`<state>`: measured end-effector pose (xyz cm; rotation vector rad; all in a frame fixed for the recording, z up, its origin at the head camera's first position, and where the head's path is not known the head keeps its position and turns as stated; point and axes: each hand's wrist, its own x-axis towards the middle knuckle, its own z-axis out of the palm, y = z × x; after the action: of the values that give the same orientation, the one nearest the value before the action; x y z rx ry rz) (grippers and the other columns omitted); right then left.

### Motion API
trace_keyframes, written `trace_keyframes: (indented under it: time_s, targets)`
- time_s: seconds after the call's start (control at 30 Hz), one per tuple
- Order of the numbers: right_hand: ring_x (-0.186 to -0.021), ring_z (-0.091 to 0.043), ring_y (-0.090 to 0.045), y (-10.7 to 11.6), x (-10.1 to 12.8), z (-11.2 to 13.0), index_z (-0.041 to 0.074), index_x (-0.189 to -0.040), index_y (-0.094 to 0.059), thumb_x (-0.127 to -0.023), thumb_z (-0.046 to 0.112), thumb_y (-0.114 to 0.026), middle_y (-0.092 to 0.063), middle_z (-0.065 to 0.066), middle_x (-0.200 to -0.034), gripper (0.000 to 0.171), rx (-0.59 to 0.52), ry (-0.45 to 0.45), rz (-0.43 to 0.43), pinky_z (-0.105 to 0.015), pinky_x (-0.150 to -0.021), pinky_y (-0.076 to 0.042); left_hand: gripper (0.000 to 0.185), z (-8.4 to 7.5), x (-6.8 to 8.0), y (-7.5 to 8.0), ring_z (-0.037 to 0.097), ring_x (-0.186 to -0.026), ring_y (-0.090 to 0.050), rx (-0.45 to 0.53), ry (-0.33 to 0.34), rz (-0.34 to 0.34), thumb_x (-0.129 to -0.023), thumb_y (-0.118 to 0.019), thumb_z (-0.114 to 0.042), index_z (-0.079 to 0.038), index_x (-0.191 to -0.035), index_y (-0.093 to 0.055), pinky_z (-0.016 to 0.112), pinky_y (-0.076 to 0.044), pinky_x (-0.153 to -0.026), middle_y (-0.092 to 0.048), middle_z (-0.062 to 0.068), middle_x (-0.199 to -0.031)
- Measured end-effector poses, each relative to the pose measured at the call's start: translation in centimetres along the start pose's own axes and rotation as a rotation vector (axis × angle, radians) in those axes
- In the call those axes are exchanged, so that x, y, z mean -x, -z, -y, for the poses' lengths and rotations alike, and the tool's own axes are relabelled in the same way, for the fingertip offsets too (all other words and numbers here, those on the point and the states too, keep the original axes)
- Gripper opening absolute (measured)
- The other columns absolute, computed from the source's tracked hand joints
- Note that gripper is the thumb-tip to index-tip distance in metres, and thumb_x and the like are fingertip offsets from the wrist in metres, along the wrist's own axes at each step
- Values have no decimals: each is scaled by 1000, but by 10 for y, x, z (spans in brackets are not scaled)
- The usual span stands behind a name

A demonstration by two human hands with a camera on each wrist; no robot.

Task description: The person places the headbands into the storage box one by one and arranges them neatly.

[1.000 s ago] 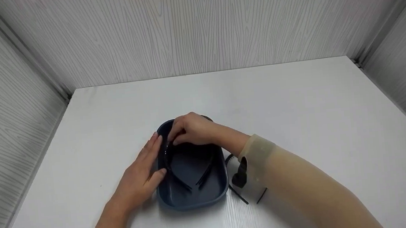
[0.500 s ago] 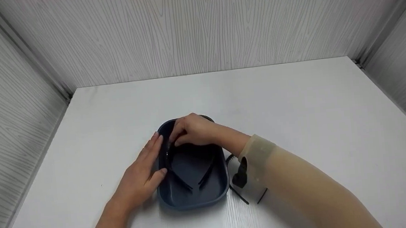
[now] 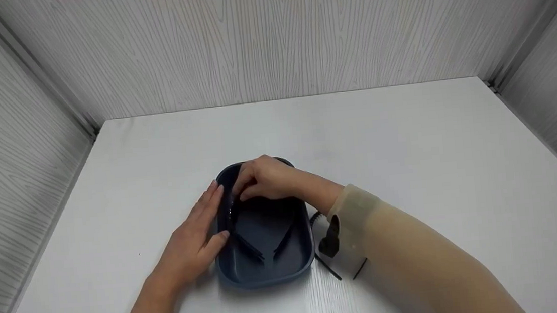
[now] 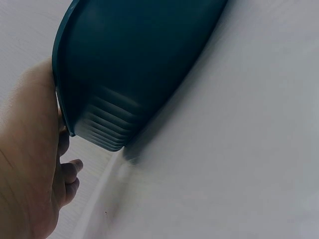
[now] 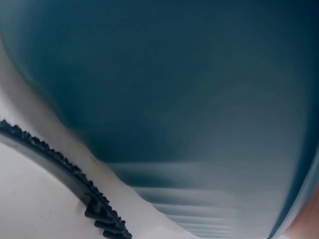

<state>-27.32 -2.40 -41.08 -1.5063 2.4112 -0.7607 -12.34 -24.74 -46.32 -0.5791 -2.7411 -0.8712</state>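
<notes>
White table (image 3: 410,165), grey panelled walls behind. Left hand (image 3: 192,239) lies flat, fingers straight, pressed against the near side of a dark blue tub (image 3: 268,273). Right hand (image 3: 265,178) reaches into the tub's far end, fingers curled, pinching a black headband (image 3: 246,247) lying inside. A toothed headband (image 5: 60,169) lies just beside the right wrist.

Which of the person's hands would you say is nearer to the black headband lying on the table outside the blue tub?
Right. The right hand reaches into the blue tub past that headband; the left hand presses the tub's far side.
</notes>
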Motion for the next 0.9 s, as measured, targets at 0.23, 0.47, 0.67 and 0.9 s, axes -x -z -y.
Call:
trace_keyframes:
  time_s: [0.23, 0.47, 0.67, 0.9]
  targets:
    - [-112, -15, -68, -1, 0, 1, 13, -115, -84, -98, 16, -78, -77, -2, -115, 18, 1, -11, -3, -25, -97, -51, 82, 1, 0, 0, 18, -161, -20, 2, -7, -4, -100, -61, -23, -21, -172, -21, 45, -30, -124, -17, -3, -177]
    - [-114, -16, -67, -1, 0, 3, 13, -117, -83, -98, 16, -79, -75, -3, -117, 20, 0, -35, -1, -27, -98, -52, 82, 1, 0, 0, 16, -161, -18, 11, -1, 5, -101, -60, -23, -22, -172, -20, 49, -31, -123, -15, -4, -178]
    - [-115, -16, -67, -1, 1, 3, 13, -121, -82, -99, 17, -78, -74, -3, -119, 23, 7, -53, 6, -29, -99, -52, 81, 1, 0, 1, 17, -161, -18, 12, 1, 11, -101, -60, -24, -22, -172, -20, 51, -31, -124, -15, -5, -178]
    - [-116, -14, -66, 2, 2, 5, 16, -123, -81, -98, 19, -79, -74, -1, -121, 25, -6, -76, -1, -28, -100, -52, 82, 1, 0, 1, 16, -161, -17, 15, 13, 19, -101, -60, -24, -24, -172, -19, 51, -30, -124, -15, -5, -178]
